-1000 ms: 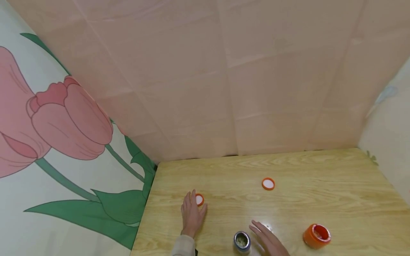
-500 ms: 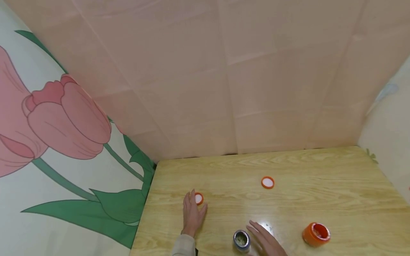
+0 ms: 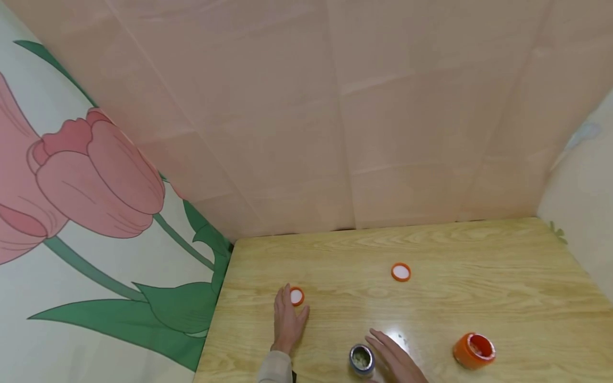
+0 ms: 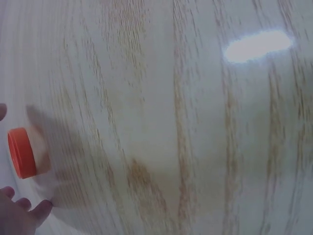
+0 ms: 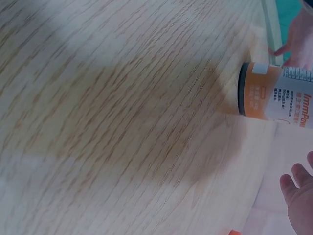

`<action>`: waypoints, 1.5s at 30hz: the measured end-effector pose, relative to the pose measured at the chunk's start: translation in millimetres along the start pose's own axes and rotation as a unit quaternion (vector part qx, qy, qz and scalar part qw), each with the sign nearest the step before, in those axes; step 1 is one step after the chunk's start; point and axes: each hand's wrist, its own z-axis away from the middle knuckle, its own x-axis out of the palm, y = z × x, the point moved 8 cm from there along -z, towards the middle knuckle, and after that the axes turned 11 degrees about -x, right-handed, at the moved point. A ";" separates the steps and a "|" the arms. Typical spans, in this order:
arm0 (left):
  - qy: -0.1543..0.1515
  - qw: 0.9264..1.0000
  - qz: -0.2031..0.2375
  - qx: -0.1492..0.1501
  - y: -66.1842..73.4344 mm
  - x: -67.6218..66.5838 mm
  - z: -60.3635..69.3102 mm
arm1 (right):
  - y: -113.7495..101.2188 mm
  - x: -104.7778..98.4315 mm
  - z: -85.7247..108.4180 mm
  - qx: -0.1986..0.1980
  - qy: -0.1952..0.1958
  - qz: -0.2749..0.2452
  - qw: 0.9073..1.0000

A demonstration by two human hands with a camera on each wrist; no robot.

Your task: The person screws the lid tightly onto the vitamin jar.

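In the head view my left hand lies on the table with its fingers extended, right beside a small orange-rimmed lid with a white inside. The left wrist view has that orange lid at its left edge, between thumb and fingers that do not close on it. My right hand is held with its fingers out, just right of an uncovered can with pale contents. Printed orange and white labelling covers the can in the right wrist view, where a gap separates it from my right hand.
To the right stands an orange jar, uncovered, with something inside that I cannot make out. Farther back on the wooden table lies a second orange-rimmed lid. A pinkish sheet hangs behind, and a tulip-painted wall borders the left.
My right hand has shifted slightly left, nearer the can. The left hand, lids and jars keep their places; the head view has tilted a little.
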 end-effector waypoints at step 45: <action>0.032 0.998 -0.014 -0.058 -14.5 4.8 -7.9 | -6.0 7.0 -5.7 0.064 -0.010 -0.038 0.997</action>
